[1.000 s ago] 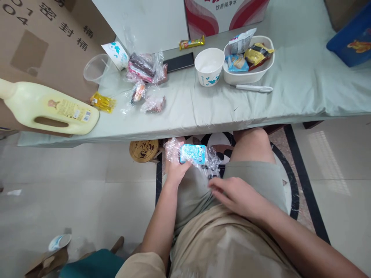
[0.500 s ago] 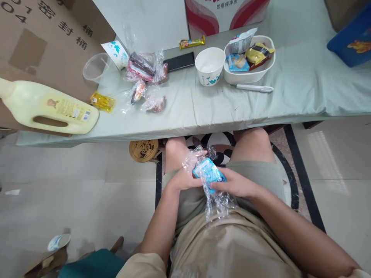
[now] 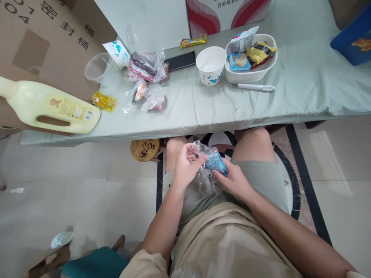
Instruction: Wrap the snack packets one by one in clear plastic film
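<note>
Above my lap, my right hand grips a small blue packet between thumb and fingers. Crinkled clear plastic wrap hangs around and below the packet. My left hand is at the packet's left side, its fingers curled and its thumb pinching the wrap by the packet's edge. Part of the wrap is hidden behind that thumb.
On the cloth-covered table are wrapped snacks, a black phone, a paper cup, a white tub of snack packets, a white-handled tool and a yellow jug. A stool stands below.
My left hand has turned and lifted, its fingers now curled at the packet's upper left. The blue packet has shifted slightly right and tilted in my right hand, and the hanging wrap has bunched up.
</note>
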Demonstrator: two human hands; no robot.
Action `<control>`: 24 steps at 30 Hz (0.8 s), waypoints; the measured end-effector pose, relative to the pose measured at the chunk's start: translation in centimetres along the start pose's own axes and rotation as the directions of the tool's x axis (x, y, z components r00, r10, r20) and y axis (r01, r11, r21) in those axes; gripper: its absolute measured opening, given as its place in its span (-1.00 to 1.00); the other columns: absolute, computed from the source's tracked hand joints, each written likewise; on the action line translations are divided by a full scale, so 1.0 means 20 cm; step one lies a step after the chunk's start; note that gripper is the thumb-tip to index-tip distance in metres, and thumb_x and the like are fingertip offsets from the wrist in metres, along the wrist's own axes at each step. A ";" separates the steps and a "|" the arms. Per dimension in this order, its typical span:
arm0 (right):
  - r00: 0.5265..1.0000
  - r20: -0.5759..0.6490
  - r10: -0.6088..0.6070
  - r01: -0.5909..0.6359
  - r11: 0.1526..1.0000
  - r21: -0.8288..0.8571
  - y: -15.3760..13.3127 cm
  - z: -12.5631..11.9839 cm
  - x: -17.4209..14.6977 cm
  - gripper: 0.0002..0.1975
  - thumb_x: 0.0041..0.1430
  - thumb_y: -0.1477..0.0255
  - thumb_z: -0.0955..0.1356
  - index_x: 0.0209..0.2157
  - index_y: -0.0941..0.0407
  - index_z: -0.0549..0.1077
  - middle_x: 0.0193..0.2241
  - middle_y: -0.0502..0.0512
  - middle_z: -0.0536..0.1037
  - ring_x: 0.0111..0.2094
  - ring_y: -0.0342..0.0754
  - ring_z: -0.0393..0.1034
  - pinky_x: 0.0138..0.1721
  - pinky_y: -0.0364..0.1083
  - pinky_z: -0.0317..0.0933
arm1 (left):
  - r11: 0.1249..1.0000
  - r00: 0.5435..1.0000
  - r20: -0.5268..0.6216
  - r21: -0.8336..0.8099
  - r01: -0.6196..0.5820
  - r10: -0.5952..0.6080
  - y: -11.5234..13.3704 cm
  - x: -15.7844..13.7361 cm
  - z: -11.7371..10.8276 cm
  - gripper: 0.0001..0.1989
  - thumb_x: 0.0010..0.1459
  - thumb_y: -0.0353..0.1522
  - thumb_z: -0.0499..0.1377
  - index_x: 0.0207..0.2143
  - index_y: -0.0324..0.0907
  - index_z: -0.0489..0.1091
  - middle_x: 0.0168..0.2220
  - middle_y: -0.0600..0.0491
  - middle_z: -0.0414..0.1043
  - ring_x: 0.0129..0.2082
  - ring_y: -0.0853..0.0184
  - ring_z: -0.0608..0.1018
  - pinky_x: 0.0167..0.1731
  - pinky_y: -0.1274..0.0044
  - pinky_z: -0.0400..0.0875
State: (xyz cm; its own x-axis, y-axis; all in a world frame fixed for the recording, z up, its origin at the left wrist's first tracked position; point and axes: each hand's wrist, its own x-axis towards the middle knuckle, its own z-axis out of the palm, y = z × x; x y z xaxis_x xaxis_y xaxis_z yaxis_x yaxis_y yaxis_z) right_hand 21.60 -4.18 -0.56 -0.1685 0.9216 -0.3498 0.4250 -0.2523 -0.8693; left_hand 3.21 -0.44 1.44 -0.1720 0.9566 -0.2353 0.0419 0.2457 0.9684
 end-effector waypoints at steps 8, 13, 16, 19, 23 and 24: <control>0.990 0.066 0.127 -0.142 0.926 0.349 0.06 -0.03 -0.01 -0.63 0.02 0.10 0.39 -0.30 0.12 0.41 -0.52 -0.02 0.45 -0.54 -0.11 0.25 -0.49 -0.11 0.25 | 0.994 0.981 -0.167 0.020 0.108 -0.103 0.02 0.04 -0.12 -0.66 0.00 -0.15 0.37 -0.28 -0.19 0.48 -0.34 0.01 0.57 -0.48 0.39 0.57 -0.63 0.65 0.33; 0.999 -0.002 0.032 -0.031 0.972 0.234 0.07 -0.03 -0.01 -0.66 0.08 0.16 0.38 -0.25 0.14 0.46 -0.40 0.06 0.57 -0.41 -0.04 0.38 -0.30 -0.06 0.30 | 0.999 0.993 -0.110 0.022 0.040 -0.038 0.02 0.04 -0.13 -0.62 0.00 -0.11 0.38 -0.24 -0.18 0.51 -0.26 -0.04 0.60 -0.32 0.33 0.63 -0.45 0.60 0.47; 0.999 0.029 -0.031 0.025 0.984 0.178 0.05 -0.02 -0.01 -0.65 0.11 0.20 0.36 -0.16 0.14 0.50 -0.32 0.09 0.61 -0.32 -0.01 0.40 -0.22 -0.05 0.30 | 0.994 0.998 -0.024 0.091 0.056 -0.054 0.01 0.04 -0.09 -0.67 -0.02 -0.12 0.40 -0.38 -0.21 0.52 -0.41 0.01 0.56 -0.41 0.35 0.58 -0.48 0.60 0.44; 0.998 0.059 -0.025 0.011 0.976 0.219 0.04 -0.02 -0.01 -0.63 0.10 0.20 0.36 -0.15 0.15 0.51 -0.33 0.08 0.60 -0.34 -0.03 0.38 -0.26 -0.07 0.30 | 0.994 0.990 -0.109 0.054 0.095 -0.089 0.01 0.04 -0.08 -0.60 0.04 -0.07 0.34 -0.55 -0.20 0.41 -0.63 0.13 0.36 -0.64 0.46 0.39 -0.67 0.63 0.23; 0.994 0.111 -0.006 -0.031 0.946 0.323 0.03 -0.03 -0.02 -0.64 0.04 0.18 0.42 -0.22 0.15 0.50 -0.41 0.04 0.56 -0.41 -0.07 0.34 -0.32 -0.10 0.28 | 0.988 0.981 -0.145 -0.105 0.117 -0.131 0.03 0.05 -0.10 -0.59 -0.02 -0.11 0.38 -0.59 -0.19 0.31 -0.68 0.19 0.25 -0.72 0.54 0.25 -0.75 0.66 0.01; 0.992 0.122 0.017 -0.061 0.931 0.360 0.03 -0.03 -0.03 -0.64 0.02 0.16 0.44 -0.26 0.14 0.49 -0.44 0.03 0.55 -0.43 -0.08 0.32 -0.34 -0.10 0.27 | 0.980 0.975 -0.153 -0.147 0.137 -0.159 0.03 0.06 -0.11 -0.61 -0.04 -0.12 0.38 -0.57 -0.19 0.32 -0.67 0.19 0.28 -0.73 0.55 0.22 -0.75 0.66 -0.03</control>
State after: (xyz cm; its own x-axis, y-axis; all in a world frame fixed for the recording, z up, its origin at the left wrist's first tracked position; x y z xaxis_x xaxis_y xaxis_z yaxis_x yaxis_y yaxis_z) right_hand 22.46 -4.64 -0.68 -0.2688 0.8740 -0.4048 0.0855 -0.3969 -0.9139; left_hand 0.92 0.45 2.02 -0.3254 0.8697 -0.3711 -0.1272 0.3486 0.9286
